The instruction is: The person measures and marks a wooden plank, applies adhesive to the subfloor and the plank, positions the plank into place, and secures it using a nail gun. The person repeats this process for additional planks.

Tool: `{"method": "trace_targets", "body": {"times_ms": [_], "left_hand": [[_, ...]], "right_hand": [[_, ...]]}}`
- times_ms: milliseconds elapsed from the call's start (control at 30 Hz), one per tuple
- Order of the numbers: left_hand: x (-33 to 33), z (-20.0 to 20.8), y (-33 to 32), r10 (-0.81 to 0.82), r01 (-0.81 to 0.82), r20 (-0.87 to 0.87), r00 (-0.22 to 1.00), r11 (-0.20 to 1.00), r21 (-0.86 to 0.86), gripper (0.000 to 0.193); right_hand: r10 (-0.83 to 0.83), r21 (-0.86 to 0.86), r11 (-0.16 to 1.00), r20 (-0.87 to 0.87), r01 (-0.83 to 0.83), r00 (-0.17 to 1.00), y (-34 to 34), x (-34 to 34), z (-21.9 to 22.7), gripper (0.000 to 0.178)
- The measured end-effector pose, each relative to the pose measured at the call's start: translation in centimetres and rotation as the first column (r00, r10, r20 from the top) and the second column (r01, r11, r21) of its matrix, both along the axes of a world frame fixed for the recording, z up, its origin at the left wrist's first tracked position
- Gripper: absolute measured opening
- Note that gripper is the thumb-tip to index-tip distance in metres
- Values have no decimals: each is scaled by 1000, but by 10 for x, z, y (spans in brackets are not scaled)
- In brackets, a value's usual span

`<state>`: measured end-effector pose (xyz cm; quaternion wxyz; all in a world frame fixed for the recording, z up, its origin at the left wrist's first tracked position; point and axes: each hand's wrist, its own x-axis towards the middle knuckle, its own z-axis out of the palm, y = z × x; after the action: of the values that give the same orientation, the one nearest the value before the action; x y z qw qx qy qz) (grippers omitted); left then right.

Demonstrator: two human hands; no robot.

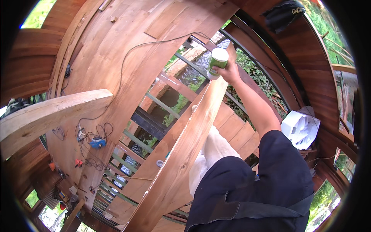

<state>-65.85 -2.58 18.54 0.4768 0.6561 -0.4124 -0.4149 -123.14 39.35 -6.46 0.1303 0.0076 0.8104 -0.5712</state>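
My right hand (230, 72) is wrapped round a green and white squeeze bottle (217, 63), at the far end of a long wooden board (184, 151). The bottle is tipped with its broad white end up, and its lower end is at the board's left edge. A white bead of what looks like glue (176, 142) runs along that edge toward me. Halfway up the edge shows a small pale rounded shape (194, 108), perhaps fingertips of my left hand. The rest of that hand is hidden, so its grip cannot be made out.
Open floor joists (162, 105) lie beyond the board, with water and plants below. On the wood floor (91, 58) at left are a blue power tool (97, 143) and tangled cords. A thick beam (54, 112) juts in from the left. A white foam box (300, 129) stands at right.
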Motion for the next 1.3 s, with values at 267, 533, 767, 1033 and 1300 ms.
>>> {"method": "trace_targets", "body": {"times_ms": [267,533,767,1033,1300], "left_hand": [[-34,-60,-19,-47,44,52,998,997,55,72],[-56,-120,-29,-69,60,96,993,994,93,71],[-63,-161,-34,-56,44,124,991,995,94,71],[-63,-204,-37,-31,15,167,985,995,97,71],[-54,-219,-39,9,-25,213,977,997,74,70]], "right_hand": [[-45,80,995,-99,53,994,24,-54,-68,53],[-61,183,979,-173,92,983,57,-114,-164,59],[-80,396,907,-175,144,981,65,-154,-204,58],[-84,509,837,-239,198,967,98,-210,-287,63],[-53,608,766,-265,209,963,89,-229,-333,65]]}}
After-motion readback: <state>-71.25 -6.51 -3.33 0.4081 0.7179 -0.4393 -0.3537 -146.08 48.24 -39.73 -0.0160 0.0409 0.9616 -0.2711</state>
